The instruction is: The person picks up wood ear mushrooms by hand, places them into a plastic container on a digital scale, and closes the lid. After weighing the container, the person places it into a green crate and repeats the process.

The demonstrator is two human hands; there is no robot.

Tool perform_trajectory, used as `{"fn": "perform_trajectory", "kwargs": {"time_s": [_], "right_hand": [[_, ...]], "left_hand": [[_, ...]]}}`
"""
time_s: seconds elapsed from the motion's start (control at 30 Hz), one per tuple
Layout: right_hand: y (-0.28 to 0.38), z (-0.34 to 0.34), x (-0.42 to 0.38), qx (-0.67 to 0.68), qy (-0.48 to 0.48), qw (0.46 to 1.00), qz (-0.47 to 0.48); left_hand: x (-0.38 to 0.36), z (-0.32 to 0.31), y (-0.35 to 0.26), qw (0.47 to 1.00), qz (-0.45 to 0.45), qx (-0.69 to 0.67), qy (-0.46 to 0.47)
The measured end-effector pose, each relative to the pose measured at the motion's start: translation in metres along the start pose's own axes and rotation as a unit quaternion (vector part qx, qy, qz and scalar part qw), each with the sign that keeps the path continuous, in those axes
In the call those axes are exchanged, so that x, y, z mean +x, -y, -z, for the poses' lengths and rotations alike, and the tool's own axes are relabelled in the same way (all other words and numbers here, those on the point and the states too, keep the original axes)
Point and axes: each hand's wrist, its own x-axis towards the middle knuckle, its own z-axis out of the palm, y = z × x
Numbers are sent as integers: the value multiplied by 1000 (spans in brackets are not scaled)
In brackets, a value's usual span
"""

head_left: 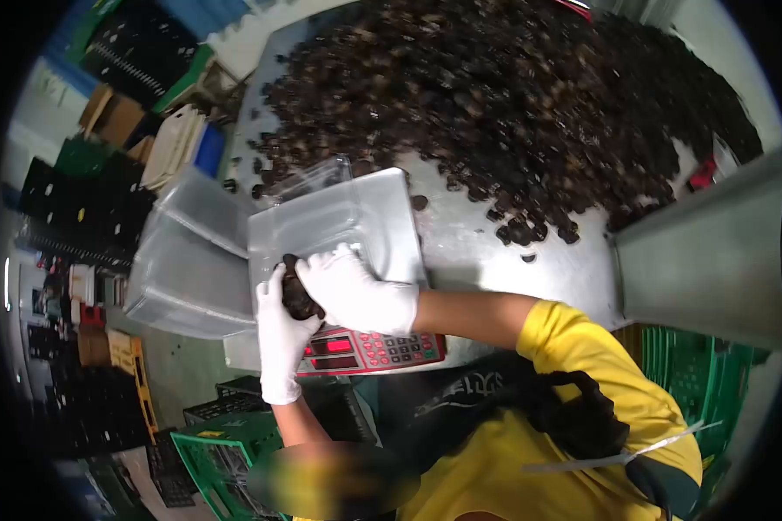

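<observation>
Both my hands wear white gloves and meet over a clear plastic tray (382, 204) that rests on a red scale (369, 349) with lit red digits. Between them is a small clump of dark brown pieces (297, 295). My left hand (280, 334) curls round the clump from the left and below. From the right, my right hand (343, 282) lies against its upper side, fingertips bent onto it. A large heap of the same dark pieces (495, 95) covers the metal table (469, 252) beyond the tray.
Stacked clear containers (191, 260) stand left of the scale. A metal chute or panel (704, 247) rises at the right. Green crates (222, 473) are at the lower left, more (704, 373) at the lower right. Black crates (82, 208) are stacked at the far left.
</observation>
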Motion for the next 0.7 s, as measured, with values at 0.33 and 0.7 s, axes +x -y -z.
{"fn": "perform_trajectory", "kwargs": {"time_s": [0.33, 0.7], "right_hand": [[-21, 37, -48, 13, -65, 996, -54], [-163, -28, -261, -9, -129, 946, -298]], "left_hand": [[-5, 12, -28, 996, 61, -26, 61], [-38, -60, -134, 983, -160, -31, 88]]}}
